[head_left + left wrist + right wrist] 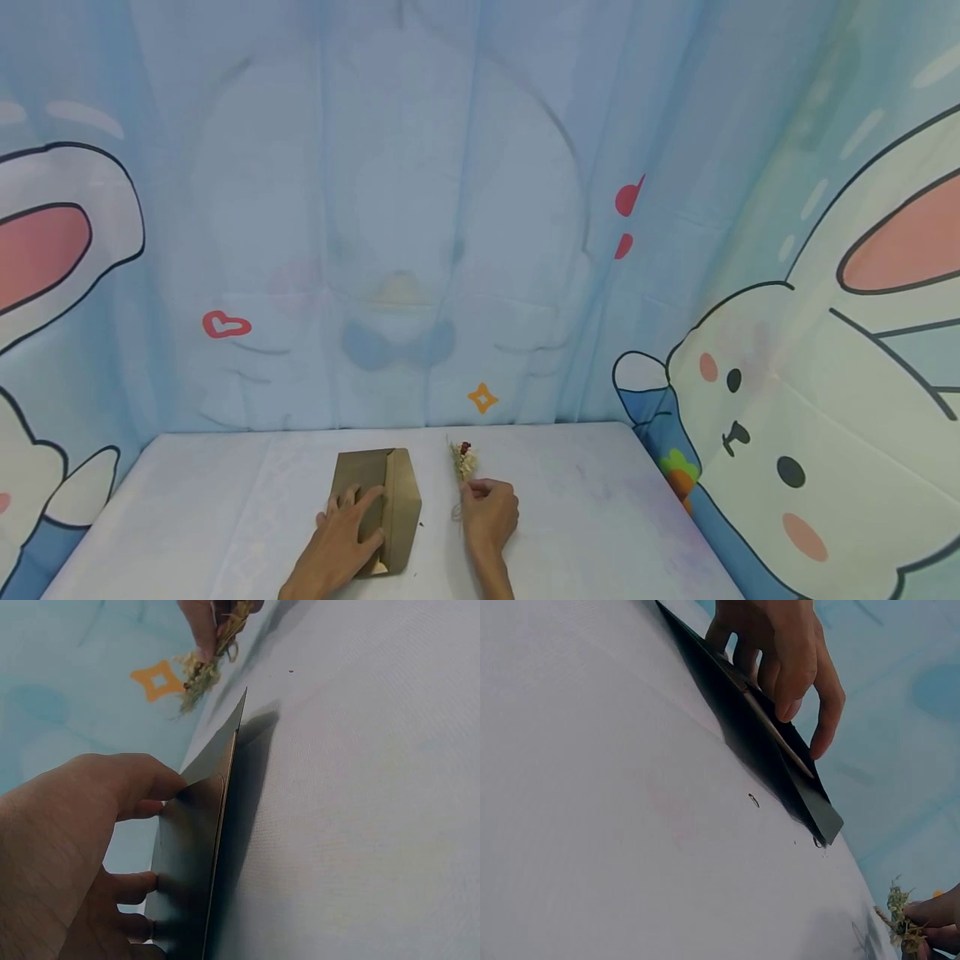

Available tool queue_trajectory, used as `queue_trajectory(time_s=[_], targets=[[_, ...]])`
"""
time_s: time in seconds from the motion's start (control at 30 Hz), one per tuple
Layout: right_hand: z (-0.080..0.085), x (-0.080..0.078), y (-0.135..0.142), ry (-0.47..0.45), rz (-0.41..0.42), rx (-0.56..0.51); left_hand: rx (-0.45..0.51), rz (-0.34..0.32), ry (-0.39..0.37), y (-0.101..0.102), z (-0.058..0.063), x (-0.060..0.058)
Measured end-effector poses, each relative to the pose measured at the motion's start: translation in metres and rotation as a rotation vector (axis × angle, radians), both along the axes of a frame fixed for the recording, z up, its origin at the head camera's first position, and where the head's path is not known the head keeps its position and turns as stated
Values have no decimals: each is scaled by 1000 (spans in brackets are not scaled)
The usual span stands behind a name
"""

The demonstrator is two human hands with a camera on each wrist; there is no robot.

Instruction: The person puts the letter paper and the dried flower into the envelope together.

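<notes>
A gold-brown paper envelope (pixel 405 508) lies on the white table with its flap folded out to the right. My left hand (pixel 341 532) rests on it with fingers spread, the thumb by the opening edge. In the left wrist view its fingertips touch the envelope's face (pixel 191 847). To the right of the envelope, my right hand (pixel 491 510) pinches a small bunch of dried flowers (pixel 465 460) between thumb and fingers. The blossoms, pale with a dark red one, point away from me, and a loop of twine (pixel 456 512) hangs near the stems.
Small dark bits, one a thin curled scrap (pixel 754 800), lie on the white cloth (pixel 600 517) beside the envelope. A light blue curtain (pixel 390 167) printed with cartoon rabbits hangs behind the table's far edge and along its sides.
</notes>
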State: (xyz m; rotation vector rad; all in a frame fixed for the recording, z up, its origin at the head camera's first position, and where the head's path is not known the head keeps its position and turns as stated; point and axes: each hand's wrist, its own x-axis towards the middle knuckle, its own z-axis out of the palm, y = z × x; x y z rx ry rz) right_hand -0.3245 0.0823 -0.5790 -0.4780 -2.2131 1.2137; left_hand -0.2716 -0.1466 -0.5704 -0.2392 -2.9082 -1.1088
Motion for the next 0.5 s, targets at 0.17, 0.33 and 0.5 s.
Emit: queue_trajectory(time_s=[0.17, 0.33, 0.5], targets=[[2, 1, -6, -3, 11, 3, 0, -1, 1, 0, 0, 0], [5, 4, -14, 13, 25, 9, 0, 1, 1, 0, 0, 0], [4, 4, -19, 23, 39, 15, -1, -5, 13, 0, 0, -1]])
